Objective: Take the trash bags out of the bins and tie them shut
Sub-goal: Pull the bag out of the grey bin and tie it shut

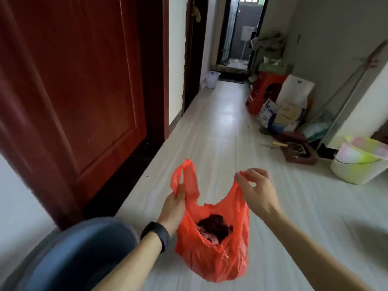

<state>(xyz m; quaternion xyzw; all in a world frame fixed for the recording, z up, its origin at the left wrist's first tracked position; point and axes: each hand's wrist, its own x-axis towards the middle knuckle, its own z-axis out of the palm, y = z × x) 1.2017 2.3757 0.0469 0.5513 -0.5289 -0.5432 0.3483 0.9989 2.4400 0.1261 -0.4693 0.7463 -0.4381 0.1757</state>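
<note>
Pale floor point(220, 133) lay bare down the corridor's middle, open ahead of the red bag point(212, 244). Left: closed red-brown door point(84, 91) near the left hand point(174, 206), and a blue-grey rounded shape point(84, 255) crowding that forearm. Right wall: red stool point(262, 89), boxes point(281, 116), stacked basins point(357, 164), all well apart from the right hand point(256, 192). Far end: white basket point(212, 78) against the left wall.

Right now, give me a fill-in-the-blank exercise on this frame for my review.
The left hand and right hand each hold one ___ of the bag.
The bag's mouth is ___, showing dark trash.
The black band is on the ___ wrist.
Missing: handle; open; left.
</note>
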